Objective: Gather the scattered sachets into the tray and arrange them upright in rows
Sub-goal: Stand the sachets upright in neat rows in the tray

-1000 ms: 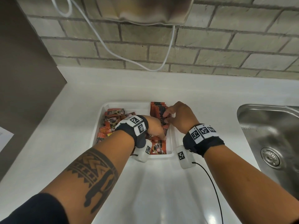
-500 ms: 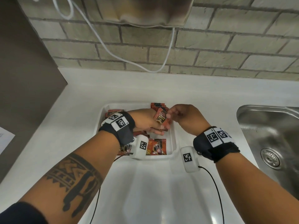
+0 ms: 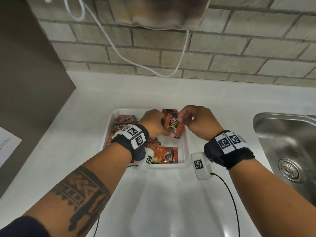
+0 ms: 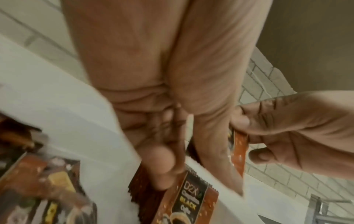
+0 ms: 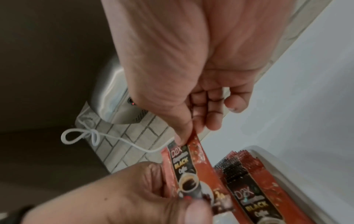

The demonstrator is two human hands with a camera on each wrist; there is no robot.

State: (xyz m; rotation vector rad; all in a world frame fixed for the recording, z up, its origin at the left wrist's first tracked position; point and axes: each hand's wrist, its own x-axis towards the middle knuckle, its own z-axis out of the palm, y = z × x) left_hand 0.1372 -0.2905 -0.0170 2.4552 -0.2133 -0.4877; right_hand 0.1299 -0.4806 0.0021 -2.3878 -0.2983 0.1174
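A white tray point(image 3: 185, 151) on the counter holds red-and-black coffee sachets. Several stand upright in a row point(image 3: 169, 110) at its far right, and others lie flat at the front point(image 3: 164, 153) and left point(image 3: 124, 118). One sachet point(image 3: 172, 124) is held upright above the tray's right side by both hands. My left hand point(image 3: 163, 128) grips its lower part. My right hand point(image 3: 179, 118) pinches its top edge between thumb and forefinger, as the right wrist view shows on that sachet point(image 5: 184, 166) beside the upright row point(image 5: 247, 174).
A steel sink point(image 3: 287, 142) lies to the right of the tray. A white cable point(image 3: 136, 64) hangs along the brick wall under a metal wall unit point(image 3: 162, 12). A brown panel point(image 3: 25, 82) bounds the counter on the left, with a paper point(image 3: 6, 146) below it.
My left hand came up from the tray's front with a sachet and met the right hand. Both now hold that sachet upright above the tray's right side.
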